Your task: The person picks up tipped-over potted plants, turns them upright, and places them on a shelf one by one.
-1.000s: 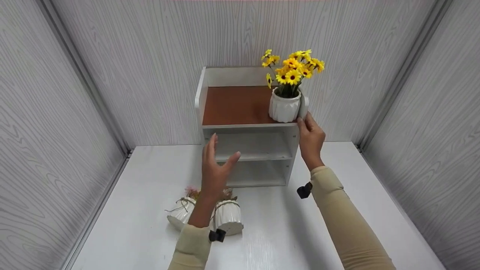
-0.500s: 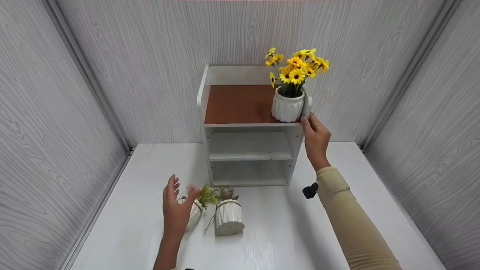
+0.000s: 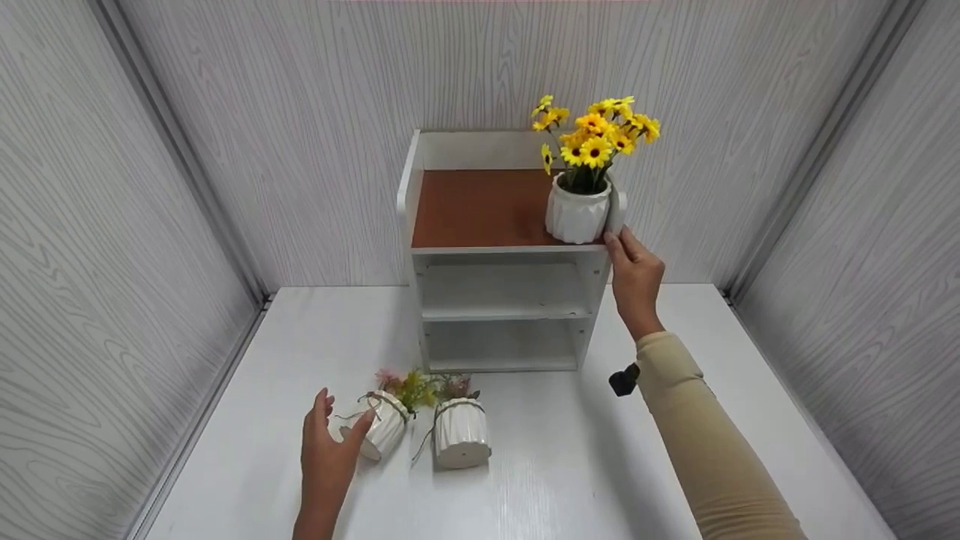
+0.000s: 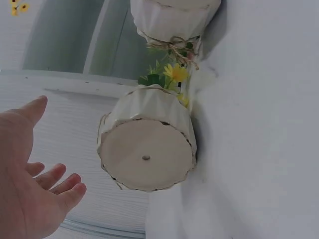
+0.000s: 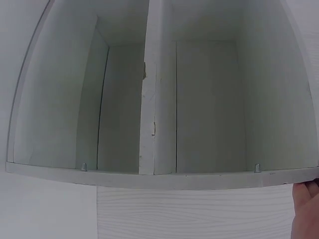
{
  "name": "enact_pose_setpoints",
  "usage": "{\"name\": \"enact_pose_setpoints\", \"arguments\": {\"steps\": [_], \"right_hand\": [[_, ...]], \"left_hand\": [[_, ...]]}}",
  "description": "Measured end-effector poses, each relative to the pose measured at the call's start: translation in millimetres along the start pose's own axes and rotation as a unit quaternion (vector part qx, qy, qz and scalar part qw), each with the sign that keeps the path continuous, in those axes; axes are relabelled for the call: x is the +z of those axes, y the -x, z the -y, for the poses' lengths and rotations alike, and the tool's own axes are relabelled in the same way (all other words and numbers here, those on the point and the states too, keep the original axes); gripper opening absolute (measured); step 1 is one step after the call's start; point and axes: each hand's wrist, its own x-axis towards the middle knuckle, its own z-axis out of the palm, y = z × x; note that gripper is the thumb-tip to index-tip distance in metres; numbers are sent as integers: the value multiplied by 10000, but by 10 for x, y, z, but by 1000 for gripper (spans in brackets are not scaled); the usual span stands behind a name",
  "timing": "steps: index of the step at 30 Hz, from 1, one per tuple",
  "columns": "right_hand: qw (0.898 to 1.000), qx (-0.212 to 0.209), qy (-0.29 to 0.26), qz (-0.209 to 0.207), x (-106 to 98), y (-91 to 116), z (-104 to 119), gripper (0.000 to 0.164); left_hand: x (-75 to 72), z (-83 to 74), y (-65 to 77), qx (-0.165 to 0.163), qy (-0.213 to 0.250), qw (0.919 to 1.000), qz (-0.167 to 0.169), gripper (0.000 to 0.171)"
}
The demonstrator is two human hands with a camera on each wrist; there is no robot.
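My left hand point(image 3: 328, 457) is beside a white ribbed flower pot point(image 3: 386, 429) lying tipped on the table, its thumb spread from the fingers and nothing held. In the left wrist view this pot point(image 4: 149, 149) shows its flat base with a small hole, and the hand point(image 4: 30, 169) looks apart from it. Twine and pink and yellow flowers are on it. With thumb and fingers, my right hand point(image 3: 637, 281) pinches the upper right side edge of a white shelf point(image 3: 510, 318). Above it, on the brown top, stands a pot point(image 3: 577, 214) of yellow flowers.
A second tipped white pot point(image 3: 461, 435), tied with twine, lies to the right of the first, its flowers toward the shelf. Two compartments lie below the shelf's brown top point(image 3: 480, 210). Grey wood-grain walls point(image 3: 112, 262) enclose the white table point(image 3: 555, 480).
My left hand has moved from in front of the shelf down and left, to the tipped left pot. My right hand stays at the shelf's side. The view has shifted slightly.
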Motion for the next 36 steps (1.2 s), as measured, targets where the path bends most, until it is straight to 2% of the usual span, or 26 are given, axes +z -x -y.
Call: {"name": "enact_pose_setpoints", "arguments": {"steps": [5, 14, 18, 26, 31, 36], "right_hand": [[10000, 54, -40, 6, -1, -4, 16, 42], [9994, 297, -92, 181, -14, 107, 352, 43], [9989, 361, -234, 192, -28, 109, 377, 44], [9986, 335, -297, 271, -26, 110, 365, 45], [9990, 297, -306, 160, -32, 103, 358, 43], [9989, 309, -330, 153, -26, 108, 354, 43]], "left_hand": [[-9, 100, -57, -181, -581, 9975, 372, 101], [94, 182, -157, -42, -1439, 9857, 873, 98], [142, 162, -201, 29, -1684, 9803, 1035, 96], [192, 165, -240, 197, -1958, 9747, 1056, 88], [225, 164, -247, 310, -2001, 9744, 978, 85], [224, 189, -244, 291, -1984, 9751, 946, 85]]}}
